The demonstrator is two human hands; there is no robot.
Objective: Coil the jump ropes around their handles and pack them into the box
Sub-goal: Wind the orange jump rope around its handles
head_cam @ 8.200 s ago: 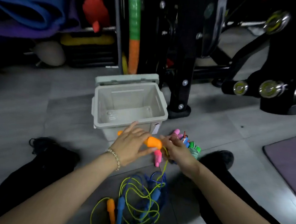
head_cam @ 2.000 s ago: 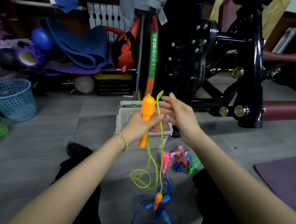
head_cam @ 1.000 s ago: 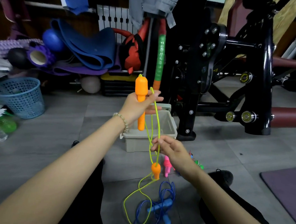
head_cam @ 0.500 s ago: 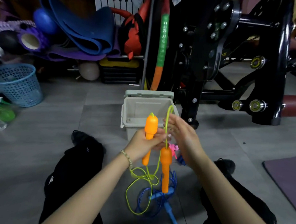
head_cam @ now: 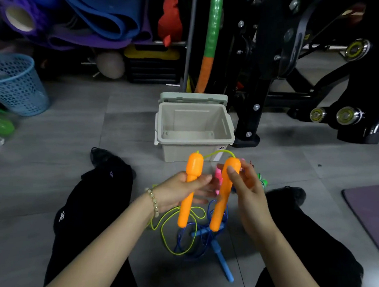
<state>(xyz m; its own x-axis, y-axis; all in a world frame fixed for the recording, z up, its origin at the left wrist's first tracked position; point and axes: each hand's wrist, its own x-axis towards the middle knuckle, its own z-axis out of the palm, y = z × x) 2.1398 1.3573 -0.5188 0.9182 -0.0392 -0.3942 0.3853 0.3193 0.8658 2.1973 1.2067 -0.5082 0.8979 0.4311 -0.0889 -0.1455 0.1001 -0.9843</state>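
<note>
One orange handle (head_cam: 185,209) is being gripped upright in the left hand (head_cam: 179,190), and the other handle (head_cam: 220,207) is being pinched beside it by the right hand (head_cam: 247,186). Their yellow-green rope (head_cam: 221,151) is being left trailing below the hands onto the floor (head_cam: 61,157), over a blue jump rope (head_cam: 221,263). The open box (head_cam: 183,152) is being kept just beyond both hands.

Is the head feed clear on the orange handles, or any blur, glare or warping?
Head view: the orange handles are sharp and evenly lit, with no motion blur on the left hand or right hand; dim shadow over the rolled mats; glints on the machine bolts; edges bow from the wide lens.
</note>
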